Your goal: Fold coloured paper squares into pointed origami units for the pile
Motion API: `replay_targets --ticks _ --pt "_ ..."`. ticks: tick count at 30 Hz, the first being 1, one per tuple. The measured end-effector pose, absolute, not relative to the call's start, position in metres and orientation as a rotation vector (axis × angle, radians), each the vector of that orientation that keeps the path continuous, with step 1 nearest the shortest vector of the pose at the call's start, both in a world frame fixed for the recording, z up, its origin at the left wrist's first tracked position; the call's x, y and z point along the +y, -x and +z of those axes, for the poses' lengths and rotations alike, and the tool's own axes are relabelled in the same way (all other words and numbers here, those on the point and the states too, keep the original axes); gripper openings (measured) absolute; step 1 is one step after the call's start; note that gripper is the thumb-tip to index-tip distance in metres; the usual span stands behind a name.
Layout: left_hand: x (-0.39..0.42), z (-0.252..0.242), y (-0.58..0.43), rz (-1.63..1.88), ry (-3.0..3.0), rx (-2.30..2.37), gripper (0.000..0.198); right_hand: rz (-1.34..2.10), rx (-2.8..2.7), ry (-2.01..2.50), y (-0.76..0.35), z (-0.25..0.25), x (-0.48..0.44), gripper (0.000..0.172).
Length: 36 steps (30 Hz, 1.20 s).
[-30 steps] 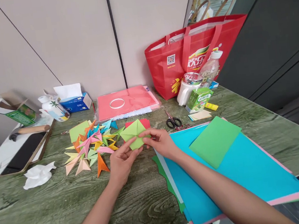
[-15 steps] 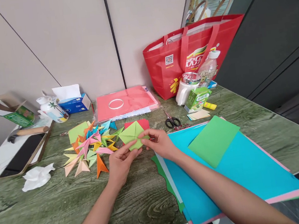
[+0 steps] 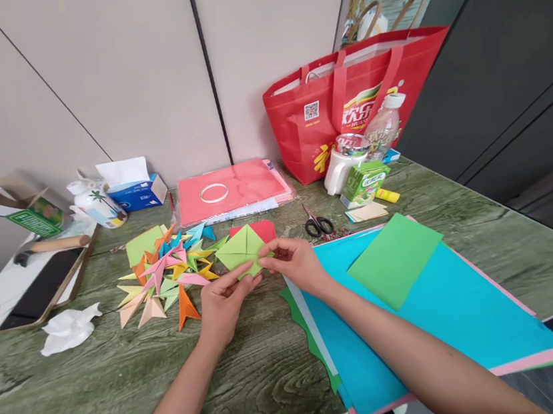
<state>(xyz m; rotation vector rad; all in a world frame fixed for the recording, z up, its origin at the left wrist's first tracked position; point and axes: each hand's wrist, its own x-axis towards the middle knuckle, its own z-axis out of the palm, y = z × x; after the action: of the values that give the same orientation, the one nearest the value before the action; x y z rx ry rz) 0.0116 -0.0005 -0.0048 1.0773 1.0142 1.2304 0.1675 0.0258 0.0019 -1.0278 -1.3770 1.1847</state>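
Between my hands, raised over the table, is a light green folded paper (image 3: 239,246) with crease lines meeting near its middle. My left hand (image 3: 226,302) pinches its lower left edge, thumb below and fingers on top. At the right edge, my right hand (image 3: 292,263) pinches it between thumb and fingers. Just left of it lies a pile of folded paper pieces (image 3: 166,272) in orange, pink, yellow, blue and green. Partly hidden behind the held paper, a red paper (image 3: 262,230) rests on the table.
Blue sheets (image 3: 445,310) with a green square paper (image 3: 397,261) on top lie under my right forearm. Scissors (image 3: 317,223), a green carton (image 3: 365,184), a white mug (image 3: 340,169) and a red bag (image 3: 306,143) stand farther back. A crumpled tissue (image 3: 70,330) lies left.
The folded green paper has tilted and shifted slightly to the left between my fingers. Both hands stay nearly in place, still pinching it.
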Motion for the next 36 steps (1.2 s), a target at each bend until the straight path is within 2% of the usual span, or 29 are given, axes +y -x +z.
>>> replay_targets --ticks 10,13,20,24,26,29,31,36 --pt "-0.003 -0.003 -0.014 1.217 -1.116 1.064 0.030 1.124 -1.479 0.974 -0.163 0.001 0.020 0.035" --pt "-0.002 -0.002 -0.014 1.224 -1.081 1.062 0.031 1.121 -1.461 0.954 -0.165 0.000 0.023 0.033" --pt "0.000 0.000 -0.012 1.257 -0.974 0.991 0.030 1.360 -1.248 0.853 -0.171 0.000 0.030 0.035" --pt "0.001 0.002 -0.011 1.272 -0.930 0.990 0.031 1.449 -1.155 0.816 -0.171 0.003 0.031 0.032" --pt "0.001 0.003 -0.011 1.278 -0.939 1.016 0.031 1.441 -1.189 0.812 -0.171 0.004 0.031 0.024" --pt "0.001 0.005 -0.011 1.273 -1.001 1.067 0.016 1.340 -1.285 0.882 -0.171 0.005 0.031 0.010" --pt "0.001 0.006 -0.011 1.245 -1.046 1.108 0.006 1.241 -1.362 0.946 -0.171 0.005 0.030 0.011" --pt "0.000 0.010 -0.013 1.042 -1.192 1.115 0.008 1.183 -1.514 1.028 -0.169 -0.004 0.031 0.019"
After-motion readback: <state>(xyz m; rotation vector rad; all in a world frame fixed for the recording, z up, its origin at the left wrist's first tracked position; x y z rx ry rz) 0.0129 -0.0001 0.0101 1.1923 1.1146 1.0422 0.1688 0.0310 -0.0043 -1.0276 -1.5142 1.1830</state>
